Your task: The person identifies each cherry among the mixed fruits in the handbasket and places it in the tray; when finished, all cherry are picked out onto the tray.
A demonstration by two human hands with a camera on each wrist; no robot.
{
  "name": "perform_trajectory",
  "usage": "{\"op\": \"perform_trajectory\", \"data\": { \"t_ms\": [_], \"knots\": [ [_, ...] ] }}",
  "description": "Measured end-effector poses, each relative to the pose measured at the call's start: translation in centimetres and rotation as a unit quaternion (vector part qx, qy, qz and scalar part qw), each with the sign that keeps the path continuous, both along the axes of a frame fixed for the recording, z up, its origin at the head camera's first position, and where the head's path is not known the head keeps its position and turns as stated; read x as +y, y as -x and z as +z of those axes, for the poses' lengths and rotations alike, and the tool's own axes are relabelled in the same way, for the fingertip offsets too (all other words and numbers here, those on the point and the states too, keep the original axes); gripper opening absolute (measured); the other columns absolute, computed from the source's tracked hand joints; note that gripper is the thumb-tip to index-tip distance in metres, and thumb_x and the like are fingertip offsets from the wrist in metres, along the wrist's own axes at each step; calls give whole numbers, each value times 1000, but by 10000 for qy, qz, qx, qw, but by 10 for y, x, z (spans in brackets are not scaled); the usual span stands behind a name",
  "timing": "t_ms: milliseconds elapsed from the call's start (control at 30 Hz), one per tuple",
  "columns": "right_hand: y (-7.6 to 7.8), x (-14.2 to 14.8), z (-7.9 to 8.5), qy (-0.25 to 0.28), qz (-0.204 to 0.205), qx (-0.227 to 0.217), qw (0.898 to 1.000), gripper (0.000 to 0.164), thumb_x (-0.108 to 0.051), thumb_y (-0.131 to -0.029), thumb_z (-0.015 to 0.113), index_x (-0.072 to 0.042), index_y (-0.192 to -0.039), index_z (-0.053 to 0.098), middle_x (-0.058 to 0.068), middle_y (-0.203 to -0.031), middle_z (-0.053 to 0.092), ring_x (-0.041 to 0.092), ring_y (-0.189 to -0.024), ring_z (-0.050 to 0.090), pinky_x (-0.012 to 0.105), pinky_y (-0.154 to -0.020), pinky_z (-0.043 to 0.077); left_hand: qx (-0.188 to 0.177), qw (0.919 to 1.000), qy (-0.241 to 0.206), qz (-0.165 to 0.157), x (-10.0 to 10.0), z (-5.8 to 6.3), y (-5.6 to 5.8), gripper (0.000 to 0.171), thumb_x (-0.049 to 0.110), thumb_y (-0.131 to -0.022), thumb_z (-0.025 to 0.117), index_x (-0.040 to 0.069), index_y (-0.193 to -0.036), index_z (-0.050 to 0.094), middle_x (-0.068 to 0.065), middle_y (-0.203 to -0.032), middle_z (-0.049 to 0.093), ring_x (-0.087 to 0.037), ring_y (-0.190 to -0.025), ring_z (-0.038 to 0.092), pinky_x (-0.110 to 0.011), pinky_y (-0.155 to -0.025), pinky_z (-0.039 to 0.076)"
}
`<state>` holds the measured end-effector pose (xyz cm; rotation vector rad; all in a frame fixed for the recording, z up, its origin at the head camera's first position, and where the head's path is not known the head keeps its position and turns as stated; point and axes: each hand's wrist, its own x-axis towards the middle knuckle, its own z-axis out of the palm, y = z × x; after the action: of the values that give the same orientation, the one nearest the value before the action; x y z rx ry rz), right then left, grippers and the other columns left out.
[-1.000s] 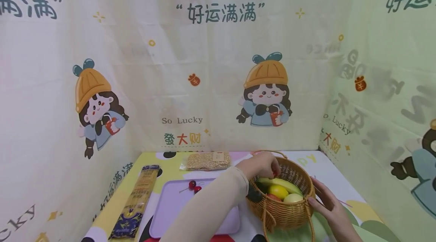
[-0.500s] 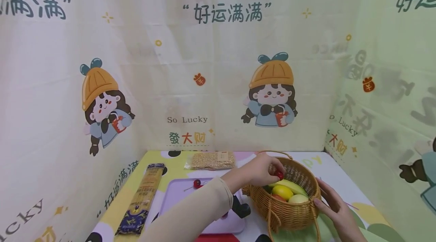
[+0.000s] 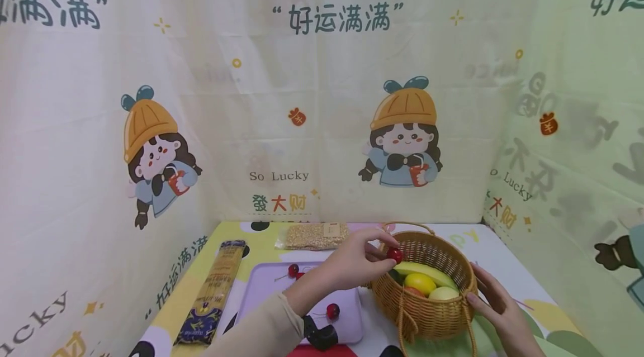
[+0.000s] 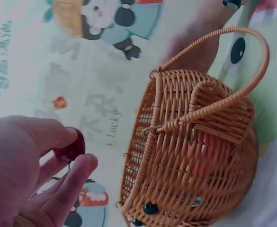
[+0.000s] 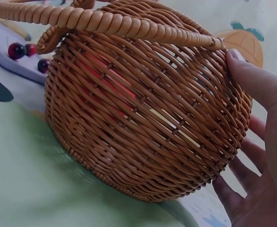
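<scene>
Between thumb and fingers, my left hand (image 3: 352,262) pinches a dark red cherry (image 3: 394,256) at the left rim of the wicker basket (image 3: 427,315). Seen from the left wrist, the cherry (image 4: 73,144) is beside the basket's opening, partly covered by the fingertips. My right hand (image 3: 498,306) holds the basket's right side. The right wrist view shows its thumb at the rim by the handle and its fingers along the outer wall. Inside the basket lie a banana (image 3: 427,272), a lemon (image 3: 420,284), a pale round fruit (image 3: 444,293) and a partly hidden reddish fruit (image 3: 414,291).
A lilac tray (image 3: 266,295) lies left of the basket, with cherries (image 3: 332,311) on it. Further left is a long pack of noodles (image 3: 211,295). A clear bag of grain (image 3: 312,236) lies at the back, near the printed curtain (image 3: 322,150).
My left hand has drawn back leftward from over the basket, bringing the cherry up to the left rim. The right hand stays at the basket's side. The view has shifted slightly.
</scene>
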<state>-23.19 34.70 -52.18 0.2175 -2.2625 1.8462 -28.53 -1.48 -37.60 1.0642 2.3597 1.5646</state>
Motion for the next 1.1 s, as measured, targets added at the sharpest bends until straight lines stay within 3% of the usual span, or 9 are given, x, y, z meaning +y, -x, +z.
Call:
{"op": "perform_trajectory", "data": {
  "t_ms": [67,233,400,600,800,933,1100],
  "knots": [
    [0,0,0,25,5,-39,10000,68,-12,-115,59,-13,-176,29,-34,-157,39,-32,-124,44,15,-93,55,-133,9996,-132,231,-15,-4,-6,23,20,-101,83,26,-123,80,10,-123,78,-4,-101,80,-25,-82,65],
    [-1,-1,-1,69,56,40,10000,67,-9,-115,58,-11,-176,30,-35,-156,41,-31,-126,45,15,-94,55,-45,9972,-169,723,-55,-22,-16,24,20,-99,85,29,-121,81,7,-127,76,-8,-103,80,-26,-86,65],
    [-1,-1,-1,49,44,88,9999,67,-9,-115,58,-11,-176,30,-36,-155,41,-31,-127,44,14,-95,53,-64,9942,-117,1069,-96,-49,-19,25,17,-98,85,24,-122,81,-1,-128,76,-11,-101,80,-23,-85,64],
    [-1,0,-1,-16,-27,24,10000,68,-10,-115,58,-13,-176,30,-33,-157,40,-32,-125,44,13,-95,53,-153,9882,292,1496,-134,-83,-18,25,16,-96,87,21,-120,81,-3,-123,78,-11,-96,79,-21,-82,63],
    [-1,0,-2,-4,-9,51,10000,67,-10,-115,58,-11,-176,29,-34,-156,41,-31,-126,44,13,-94,53,-325,9826,483,1764,-155,-106,-21,29,15,-93,89,15,-121,82,-7,-125,78,-12,-89,79,-25,-75,64],
    [-1,1,-2,0,-35,28,10000,67,-10,-115,58,-11,-176,29,-34,-156,41,-31,-125,44,12,-94,52,-446,9779,790,1882,-160,-112,-20,30,17,-92,91,14,-121,82,-5,-125,77,-13,-84,73,-25,-70,62],
    [0,0,-2,23,-13,80,10000,67,-9,-115,58,-10,-176,30,-35,-155,42,-31,-125,44,11,-94,51,-414,9748,1214,1823,-164,-121,-18,25,17,-90,90,14,-113,84,2,-112,78,-11,-72,67,-25,-60,55]
  ]
}}
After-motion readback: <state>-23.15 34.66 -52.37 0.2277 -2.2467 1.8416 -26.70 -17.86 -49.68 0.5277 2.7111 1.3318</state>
